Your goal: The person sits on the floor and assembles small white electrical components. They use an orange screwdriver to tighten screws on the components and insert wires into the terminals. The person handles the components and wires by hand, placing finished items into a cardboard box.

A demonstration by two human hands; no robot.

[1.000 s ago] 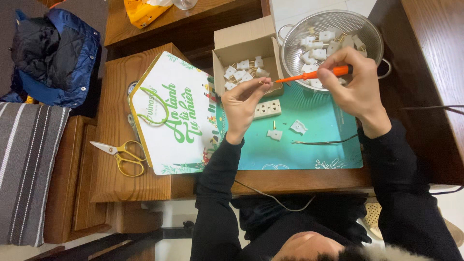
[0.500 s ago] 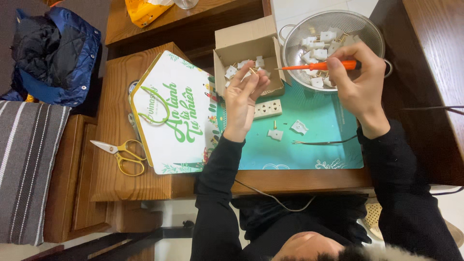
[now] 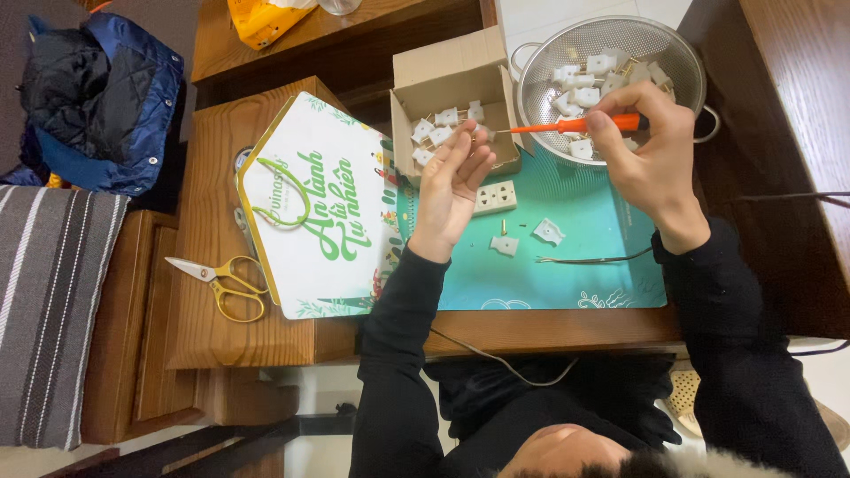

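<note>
Currently your left hand pinches a small white plug part; right hand clamps the orange screwdriver. Keep its tip square between your fingertips.

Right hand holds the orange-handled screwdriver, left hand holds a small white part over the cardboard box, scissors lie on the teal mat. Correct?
Not quite: the scissors lie on the bare wooden side table, left of the teal mat, not on it. The rest stands: the head view shows the right hand holding the orange-handled screwdriver and the left hand holding a small white part over the cardboard box.
</note>
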